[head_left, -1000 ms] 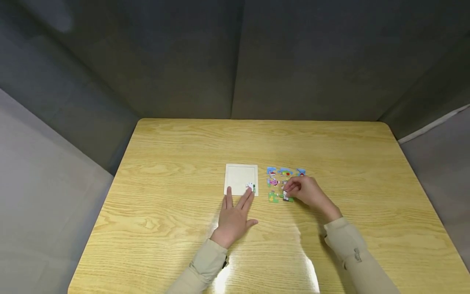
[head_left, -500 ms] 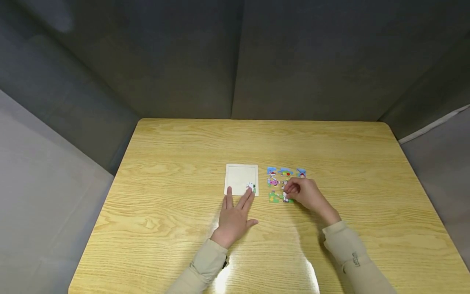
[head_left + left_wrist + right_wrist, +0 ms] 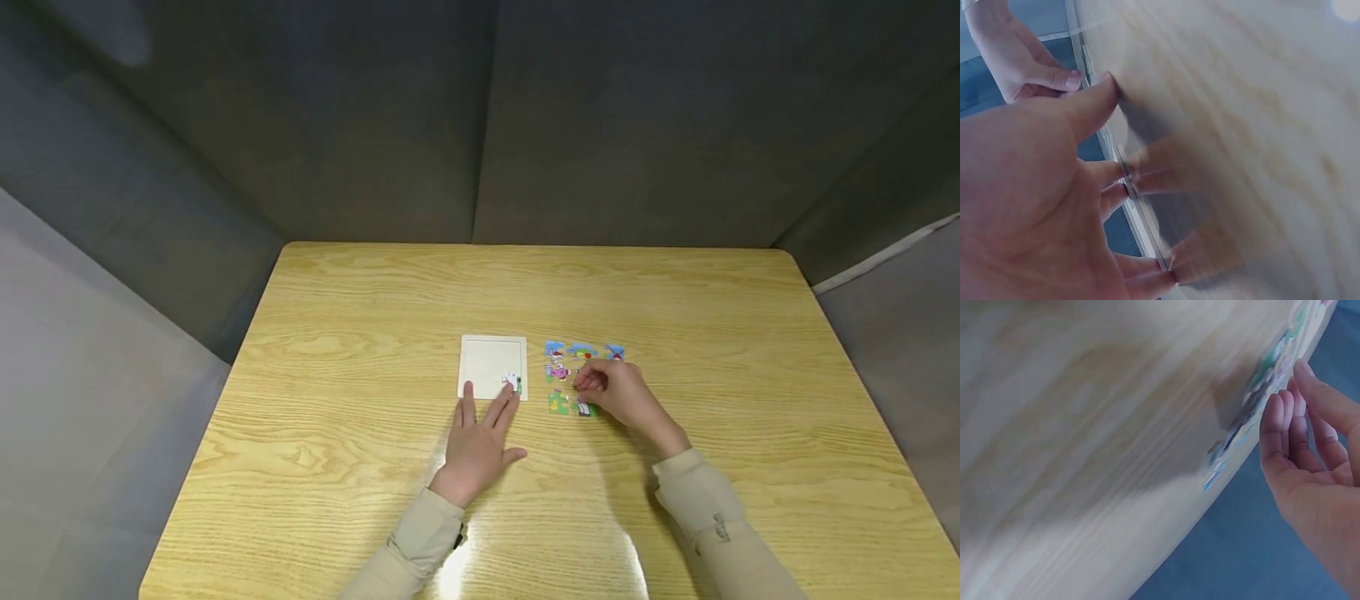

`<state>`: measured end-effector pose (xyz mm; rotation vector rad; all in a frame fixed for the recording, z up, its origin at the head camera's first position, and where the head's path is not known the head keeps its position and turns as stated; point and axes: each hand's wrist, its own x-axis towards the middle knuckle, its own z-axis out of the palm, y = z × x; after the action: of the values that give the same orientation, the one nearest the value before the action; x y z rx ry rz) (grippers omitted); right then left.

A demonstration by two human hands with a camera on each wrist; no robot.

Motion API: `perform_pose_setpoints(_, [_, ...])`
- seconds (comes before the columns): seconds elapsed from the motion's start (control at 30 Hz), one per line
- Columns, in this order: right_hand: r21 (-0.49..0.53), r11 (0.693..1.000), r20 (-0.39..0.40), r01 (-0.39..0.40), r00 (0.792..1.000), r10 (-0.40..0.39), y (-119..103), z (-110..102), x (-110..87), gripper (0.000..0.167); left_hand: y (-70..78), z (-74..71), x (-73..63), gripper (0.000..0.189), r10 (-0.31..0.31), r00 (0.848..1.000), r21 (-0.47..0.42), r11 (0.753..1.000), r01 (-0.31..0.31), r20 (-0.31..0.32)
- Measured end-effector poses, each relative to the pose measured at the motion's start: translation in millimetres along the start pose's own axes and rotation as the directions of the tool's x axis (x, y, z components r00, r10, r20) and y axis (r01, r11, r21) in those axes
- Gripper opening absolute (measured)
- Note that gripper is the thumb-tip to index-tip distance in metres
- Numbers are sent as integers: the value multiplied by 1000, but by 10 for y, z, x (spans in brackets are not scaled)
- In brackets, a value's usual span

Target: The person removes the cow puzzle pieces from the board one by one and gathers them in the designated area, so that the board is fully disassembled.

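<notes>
My left hand [image 3: 474, 454] lies with fingers spread and straight, its fingertips on the near edge of a square pale puzzle tray [image 3: 480, 357]. One fingertip touches a white and green puzzle piece [image 3: 512, 381] in the tray's near right corner. To the right, my right hand [image 3: 626, 396] is over a group of loose puzzle pieces, fingers bent and thumb close to the forefinger. Its fingertips are just above a green piece with grey and white [image 3: 585, 409] and hide part of the middle row. I cannot tell whether a piece is between them.
The loose pieces lie in rough rows: a blue piece [image 3: 554, 347], a blue and green one [image 3: 583, 351], another blue one [image 3: 615, 352], a pink one [image 3: 558, 372], and a green one with yellow [image 3: 558, 403]. Dark grey panels [image 3: 375, 125] stand around the wooden table [image 3: 337, 333].
My right hand has shifted slightly left over the loose pieces, its fingertips now covering more of the middle row. My left hand has stayed in place on the tray.
</notes>
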<state>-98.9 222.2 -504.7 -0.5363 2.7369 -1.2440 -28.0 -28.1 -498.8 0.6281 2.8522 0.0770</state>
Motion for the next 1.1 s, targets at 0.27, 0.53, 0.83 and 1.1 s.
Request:
perform_pose_setpoints(0.27, [37, 999, 10, 38, 999, -39, -186, 152, 252, 16, -11, -10, -8, 79, 2, 1000, -15, 1000, -2, -9])
perform_pose_setpoints(0.53, [61, 998, 74, -22, 997, 17, -403, 385, 546, 14, -15, -6, -19, 77, 2, 1000, -8, 1000, -2, -16])
perform_pose_setpoints(0.83, [38, 996, 113, -79, 991, 74, -485, 536, 701, 13, -10, 12, -10, 76, -7, 1000, 25, 1000, 8, -23])
perform_pose_setpoints(1.1, [32, 997, 140, -77, 988, 72, -521, 534, 750, 12, -1, 19, -6, 75, -25, 999, 34, 999, 26, -27])
